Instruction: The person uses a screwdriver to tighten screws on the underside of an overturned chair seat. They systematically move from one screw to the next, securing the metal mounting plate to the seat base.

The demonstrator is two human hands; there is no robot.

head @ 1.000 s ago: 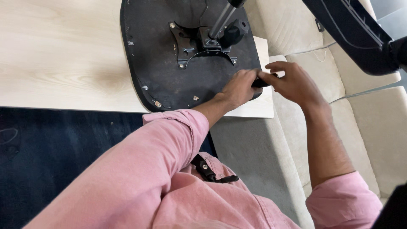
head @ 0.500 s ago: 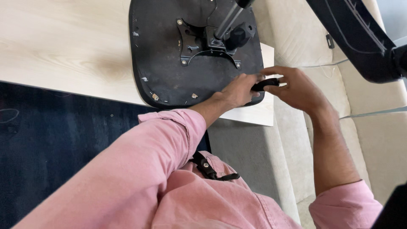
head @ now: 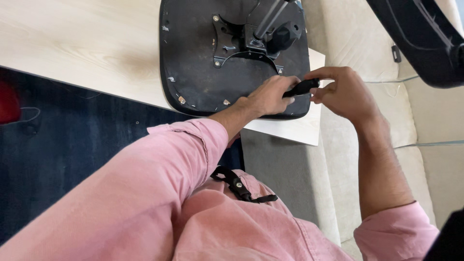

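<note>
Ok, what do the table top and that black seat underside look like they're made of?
Table top: pale wood or wood-look laminate, matte, with faint grain lines. Seat underside: seemingly black moulded plastic, dull and scuffed, with a metal bracket screwed on; shiny screw heads show.

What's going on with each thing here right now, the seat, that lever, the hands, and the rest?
Chair seat: flipped underside up, lying on the table.
Metal plate: screwed onto the seat underside.
Black lever handle: at the seat's edge, pinched by both hands.
Left hand: closed on the handle, resting on the seat.
Right hand: fingers on the handle's outer end.
Wooden table: bearing the seat.
Black strap: lying on the pink shirt.
</note>
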